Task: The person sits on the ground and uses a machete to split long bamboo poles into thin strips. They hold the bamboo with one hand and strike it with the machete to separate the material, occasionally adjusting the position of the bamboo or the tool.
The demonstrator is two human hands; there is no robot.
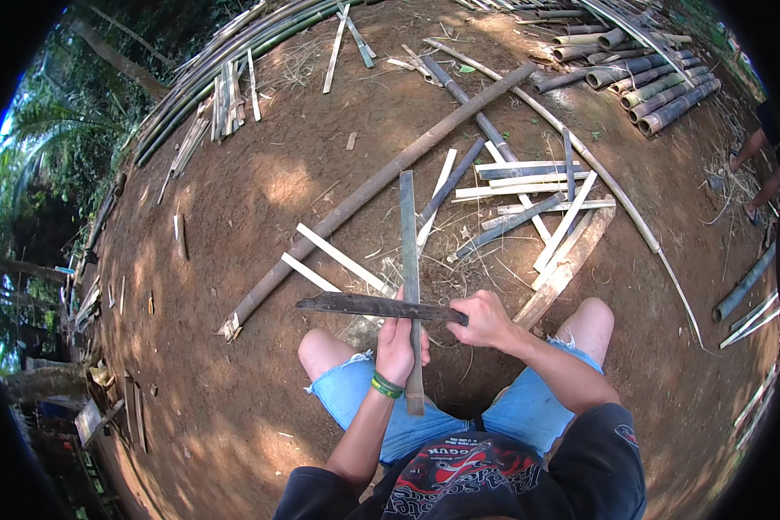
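Note:
My right hand (487, 319) is closed round the end of a dark machete (355, 303), whose long blade points left across my lap. Upright in front of me stands a split bamboo strip (409, 234), greenish-grey on its face. My left hand (396, 351) grips this strip low down, just under the blade. The blade crosses in front of the strip, near my left fingers. Two pale split strips (342, 257) lie on the ground just beyond my left hand.
A long bamboo pole (390, 178) runs diagonally ahead. Several cut strips (529, 186) are piled right of it, beside a thick split log (572, 264). Bamboo culms (667, 95) are stacked far right. A person's arm (748, 149) shows at the right edge.

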